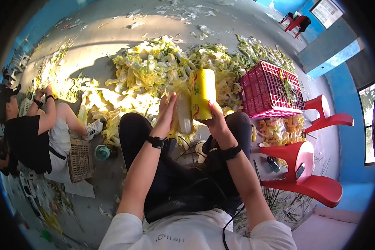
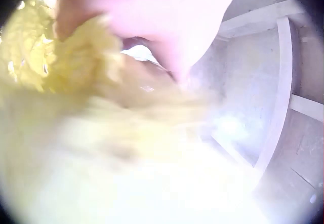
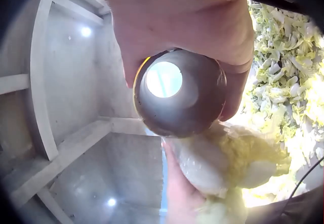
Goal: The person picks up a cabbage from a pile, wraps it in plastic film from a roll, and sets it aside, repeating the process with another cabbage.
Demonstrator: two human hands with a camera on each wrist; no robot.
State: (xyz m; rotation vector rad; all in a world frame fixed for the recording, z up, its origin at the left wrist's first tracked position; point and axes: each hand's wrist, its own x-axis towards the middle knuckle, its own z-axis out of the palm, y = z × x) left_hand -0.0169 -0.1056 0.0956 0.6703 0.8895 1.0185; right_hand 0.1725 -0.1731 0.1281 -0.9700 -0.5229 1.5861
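Observation:
My right hand [image 1: 219,123] grips a yellow printed roll of cling film [image 1: 203,92] near its lower end, holding it upright over my lap. The right wrist view looks into its hollow core [image 3: 202,97], with fingers on both sides. Right beside the roll, my left hand [image 1: 166,116] holds a pale napa cabbage [image 1: 183,114] with yellowish leaves. A shiny film shows over the cabbage's white part [image 3: 202,166] in the right wrist view. The left wrist view is blurred, with my left hand [image 2: 152,16] above yellow leaves [image 2: 86,57].
A heap of cabbage leaves [image 1: 150,66] covers the floor ahead. A pink crate [image 1: 271,89] stands right of it, near red chairs [image 1: 296,160]. At left, another person [image 1: 29,125] sits beside a brown crate [image 1: 80,160] and a teal container [image 1: 102,152].

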